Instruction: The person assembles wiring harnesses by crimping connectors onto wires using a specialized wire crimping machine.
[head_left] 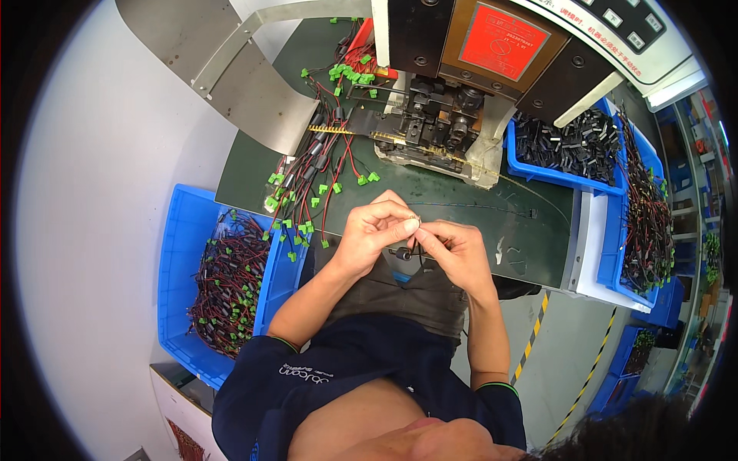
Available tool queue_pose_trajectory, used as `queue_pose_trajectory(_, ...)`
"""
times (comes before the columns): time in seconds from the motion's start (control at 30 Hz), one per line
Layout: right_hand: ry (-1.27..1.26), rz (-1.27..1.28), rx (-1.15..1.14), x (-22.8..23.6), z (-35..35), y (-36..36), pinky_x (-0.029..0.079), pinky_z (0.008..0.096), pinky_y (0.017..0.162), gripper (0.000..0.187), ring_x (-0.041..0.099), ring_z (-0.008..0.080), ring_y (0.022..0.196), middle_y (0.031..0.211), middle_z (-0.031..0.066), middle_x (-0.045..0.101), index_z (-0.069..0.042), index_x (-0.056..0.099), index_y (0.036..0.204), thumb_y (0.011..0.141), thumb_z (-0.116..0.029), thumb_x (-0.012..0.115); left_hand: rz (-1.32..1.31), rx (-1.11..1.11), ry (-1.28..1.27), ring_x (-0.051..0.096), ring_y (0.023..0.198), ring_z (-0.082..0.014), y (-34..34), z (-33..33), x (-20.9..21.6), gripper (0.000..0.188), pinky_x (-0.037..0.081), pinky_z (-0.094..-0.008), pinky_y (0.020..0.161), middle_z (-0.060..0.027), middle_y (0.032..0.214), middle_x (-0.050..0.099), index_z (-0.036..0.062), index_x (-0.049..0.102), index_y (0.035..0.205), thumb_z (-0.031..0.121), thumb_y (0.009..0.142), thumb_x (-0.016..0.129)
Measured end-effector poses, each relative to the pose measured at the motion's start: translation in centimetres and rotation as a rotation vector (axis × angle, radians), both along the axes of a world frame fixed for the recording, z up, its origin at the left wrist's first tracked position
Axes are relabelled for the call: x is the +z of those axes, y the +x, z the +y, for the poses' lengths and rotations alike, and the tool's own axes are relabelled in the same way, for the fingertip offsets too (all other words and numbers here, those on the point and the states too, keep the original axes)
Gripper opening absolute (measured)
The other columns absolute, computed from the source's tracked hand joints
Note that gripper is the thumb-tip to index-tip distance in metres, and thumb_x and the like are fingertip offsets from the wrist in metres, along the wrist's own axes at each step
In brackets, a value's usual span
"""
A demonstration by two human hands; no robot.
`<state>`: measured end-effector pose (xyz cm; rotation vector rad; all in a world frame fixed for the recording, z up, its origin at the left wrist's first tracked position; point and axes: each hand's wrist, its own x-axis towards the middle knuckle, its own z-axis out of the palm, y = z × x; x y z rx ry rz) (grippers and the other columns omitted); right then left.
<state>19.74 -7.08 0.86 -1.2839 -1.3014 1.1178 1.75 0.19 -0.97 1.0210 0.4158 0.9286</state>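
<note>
Tiny part [413,224] pinched between my grips too small to tell; far right bins [642,230] blurred, cut off.

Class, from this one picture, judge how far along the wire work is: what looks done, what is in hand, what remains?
Done, probably: wires with green connectors piled by the machine. In hand: left hand and right hand pinch one thin wire together. Left: seemingly the full left bin of wires, though which pile is finished is unclear.

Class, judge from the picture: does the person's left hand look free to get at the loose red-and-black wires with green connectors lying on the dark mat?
Probably not at once. The left hand is pinching a small part together with the right hand. The wires with green connectors lie uncovered just to its left, so nothing blocks the path.
</note>
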Motion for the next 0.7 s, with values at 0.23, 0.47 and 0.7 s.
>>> queue_pose_trajectory(0.23,0.035,0.098,-0.175,-1.2,-0.4,-1.7,0.043,0.0212,0.056,0.014,0.056,0.0021,0.066,0.083,0.0005,0.075,-0.002,0.079,0.104,0.101,-0.012,0.069,0.092,0.081,0.078,0.064,0.079,-0.0127,0.2,-0.1,0.3,0.009,0.052,-0.0262,0.070,-0.0080,0.100,0.063,-0.0055,0.074,0.103,-0.001,0.097,0.071)
queue_pose_trajectory(0.47,0.026,0.124,-0.149,-0.8,-0.3,-1.3,0.044,0.0206,0.058,0.016,0.061,0.0034,0.068,0.085,0.0015,0.077,0.000,0.078,0.105,0.102,-0.012,0.068,0.049,0.051,0.117,0.068,0.083,-0.0142,0.0,0.0,0.7,0.013,0.053,-0.0258,0.070,-0.0100,0.103,0.065,-0.0079,0.074,0.107,-0.001,0.099,0.067)
queue_pose_trajectory(0.7,0.033,-0.003,-0.127,-0.3,-0.3,-1.0,0.043,0.0209,0.057,0.016,0.058,0.0031,0.066,0.085,0.0016,0.077,-0.001,0.079,0.103,0.102,-0.012,0.068,0.168,0.052,0.169,0.070,0.083,-0.0152,-0.4,0.0,1.2,0.013,0.055,-0.0266,0.071,-0.0099,0.104,0.064,-0.0092,0.074,0.106,-0.002,0.099,0.066)
